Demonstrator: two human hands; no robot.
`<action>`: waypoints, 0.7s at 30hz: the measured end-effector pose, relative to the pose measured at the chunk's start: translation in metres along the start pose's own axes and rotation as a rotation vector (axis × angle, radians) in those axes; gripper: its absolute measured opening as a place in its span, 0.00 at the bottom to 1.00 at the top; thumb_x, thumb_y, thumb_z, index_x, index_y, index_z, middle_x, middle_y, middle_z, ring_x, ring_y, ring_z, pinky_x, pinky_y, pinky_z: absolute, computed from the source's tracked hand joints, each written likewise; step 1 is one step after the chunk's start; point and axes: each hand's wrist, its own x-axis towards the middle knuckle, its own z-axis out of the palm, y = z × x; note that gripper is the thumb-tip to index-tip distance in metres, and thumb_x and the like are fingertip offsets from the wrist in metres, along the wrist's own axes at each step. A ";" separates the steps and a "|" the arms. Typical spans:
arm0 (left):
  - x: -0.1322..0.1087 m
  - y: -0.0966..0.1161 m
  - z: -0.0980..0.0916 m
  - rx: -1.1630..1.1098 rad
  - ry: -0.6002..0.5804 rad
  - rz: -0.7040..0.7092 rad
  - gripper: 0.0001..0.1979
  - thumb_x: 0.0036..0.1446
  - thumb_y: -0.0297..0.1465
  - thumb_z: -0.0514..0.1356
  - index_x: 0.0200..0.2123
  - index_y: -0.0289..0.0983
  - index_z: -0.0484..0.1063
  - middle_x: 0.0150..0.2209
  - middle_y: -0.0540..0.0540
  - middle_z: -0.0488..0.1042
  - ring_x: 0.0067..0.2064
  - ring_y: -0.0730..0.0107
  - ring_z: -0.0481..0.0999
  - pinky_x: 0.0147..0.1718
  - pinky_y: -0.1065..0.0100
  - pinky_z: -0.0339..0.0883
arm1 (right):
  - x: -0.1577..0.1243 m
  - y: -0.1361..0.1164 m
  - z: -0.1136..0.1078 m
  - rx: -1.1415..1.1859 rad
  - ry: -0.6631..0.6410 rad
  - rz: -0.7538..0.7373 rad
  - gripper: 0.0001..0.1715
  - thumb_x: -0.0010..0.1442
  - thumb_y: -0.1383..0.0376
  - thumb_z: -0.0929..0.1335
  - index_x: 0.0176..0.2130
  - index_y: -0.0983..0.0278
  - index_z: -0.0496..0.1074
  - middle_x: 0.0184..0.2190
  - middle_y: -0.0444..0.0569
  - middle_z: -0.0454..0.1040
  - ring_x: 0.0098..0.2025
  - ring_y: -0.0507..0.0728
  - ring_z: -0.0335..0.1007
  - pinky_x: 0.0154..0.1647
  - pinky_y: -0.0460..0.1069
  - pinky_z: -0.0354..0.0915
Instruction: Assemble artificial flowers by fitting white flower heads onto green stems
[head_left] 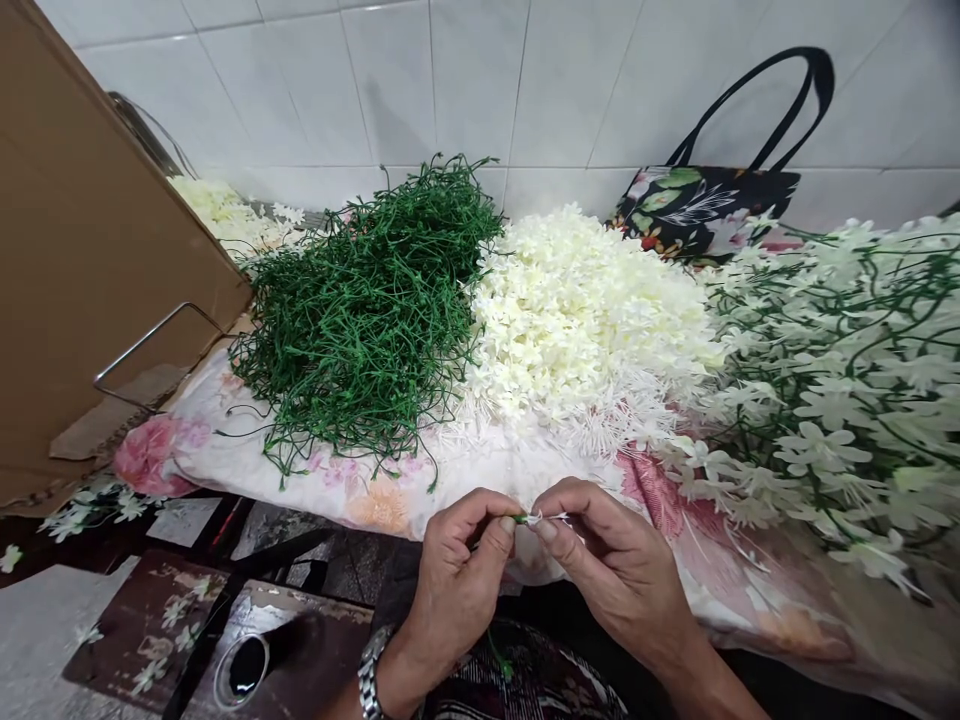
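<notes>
My left hand (461, 575), with a metal watch at the wrist, is closed in a pinch on a green artificial flower stem (520, 518). A green end (504, 662) hangs below this hand. Thumb and forefinger of my right hand (619, 565) are pressed on a thin white stamen piece (556, 517), which meets the stem's tip between the two hands. How the two parts join is too small to tell. Beyond my hands lie a heap of green stems (367, 310) and a heap of cream-white artificial blossoms (570, 310), with loose white stamens (619, 415) along its front edge.
Stemmed white flowers (832, 400) are piled at the right. The table has a flowered cloth (330, 485). A cardboard box (90, 240) stands left, and a black floral bag (705, 210) leans by the tiled wall. Lower left, a cup of dark liquid (244, 668) sits on a worn brown surface.
</notes>
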 end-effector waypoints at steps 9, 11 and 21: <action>0.008 -0.002 -0.003 0.072 0.000 -0.063 0.08 0.53 0.32 0.55 0.26 0.35 0.70 0.20 0.52 0.65 0.21 0.76 0.60 0.20 0.75 0.56 | 0.006 -0.001 -0.012 -0.271 0.028 -0.220 0.05 0.59 0.72 0.62 0.33 0.64 0.66 0.23 0.43 0.67 0.25 0.48 0.64 0.25 0.42 0.62; 0.014 -0.001 -0.005 0.099 0.071 -0.057 0.08 0.52 0.32 0.55 0.26 0.35 0.69 0.20 0.52 0.64 0.20 0.77 0.58 0.19 0.75 0.53 | 0.010 0.002 -0.018 -0.309 0.070 -0.215 0.06 0.59 0.72 0.62 0.31 0.64 0.65 0.22 0.42 0.66 0.24 0.48 0.64 0.24 0.42 0.61; 0.061 0.016 -0.003 0.409 0.045 0.014 0.05 0.46 0.24 0.53 0.25 0.36 0.68 0.20 0.53 0.65 0.22 0.74 0.62 0.21 0.73 0.55 | 0.012 0.031 -0.031 -0.375 0.175 -0.106 0.05 0.59 0.69 0.63 0.30 0.63 0.66 0.22 0.43 0.68 0.23 0.50 0.65 0.24 0.44 0.62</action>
